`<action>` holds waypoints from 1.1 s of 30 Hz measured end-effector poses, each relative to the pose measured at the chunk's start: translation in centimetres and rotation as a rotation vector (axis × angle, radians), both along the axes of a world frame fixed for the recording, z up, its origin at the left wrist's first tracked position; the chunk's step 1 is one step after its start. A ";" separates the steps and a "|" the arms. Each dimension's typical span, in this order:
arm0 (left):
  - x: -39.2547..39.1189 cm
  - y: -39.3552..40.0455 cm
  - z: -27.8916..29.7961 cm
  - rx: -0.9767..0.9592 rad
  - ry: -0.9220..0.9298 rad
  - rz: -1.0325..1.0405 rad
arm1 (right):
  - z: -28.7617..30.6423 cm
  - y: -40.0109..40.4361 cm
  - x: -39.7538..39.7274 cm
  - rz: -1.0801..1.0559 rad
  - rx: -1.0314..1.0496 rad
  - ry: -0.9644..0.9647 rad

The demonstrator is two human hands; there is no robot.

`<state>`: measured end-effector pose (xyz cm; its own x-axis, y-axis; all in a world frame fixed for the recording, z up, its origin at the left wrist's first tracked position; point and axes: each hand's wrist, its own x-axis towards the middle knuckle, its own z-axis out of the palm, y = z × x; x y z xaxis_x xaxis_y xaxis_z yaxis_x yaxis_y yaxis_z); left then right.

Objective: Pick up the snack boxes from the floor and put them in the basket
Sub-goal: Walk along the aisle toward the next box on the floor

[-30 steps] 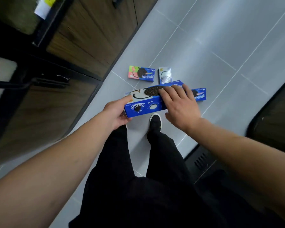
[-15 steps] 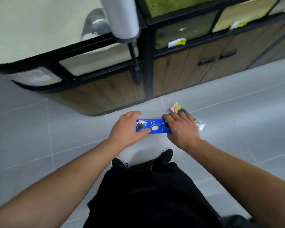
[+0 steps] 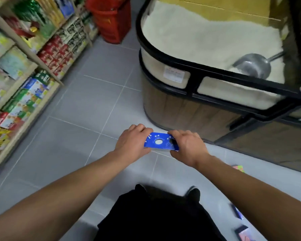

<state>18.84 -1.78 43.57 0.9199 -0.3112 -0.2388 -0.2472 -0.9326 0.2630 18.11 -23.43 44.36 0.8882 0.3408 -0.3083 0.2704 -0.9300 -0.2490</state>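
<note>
Both hands, left hand (image 3: 131, 141) and right hand (image 3: 186, 145), grip our blue snack box (image 3: 159, 142) endwise, fingers curled. Its long axis runs crosswise; the red basket (image 3: 109, 20) stands far ahead-left.

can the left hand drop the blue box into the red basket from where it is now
Probably not yet. The left hand and right hand grip the blue box well short of the red basket; bare floor lies between.

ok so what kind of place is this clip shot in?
Most likely a small grocery shop aisle. Shelves on the left are packed with boxed goods, a bulk bin of what looks like rice holds a metal scoop, and red shopping baskets are stacked at the far end.
</note>
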 end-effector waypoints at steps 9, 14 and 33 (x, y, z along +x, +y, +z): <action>4.6 18.3 1.5 -0.078 0.035 0.367 | 2.0 18.3 11.2 0.371 -0.066 -0.004; 10.4 25.9 0.9 -0.070 -0.005 0.489 | 1.4 26.7 19.4 0.481 -0.077 -0.046; 41.5 48.6 1.8 -0.090 0.040 0.548 | 1.8 50.0 53.8 0.587 -0.003 0.059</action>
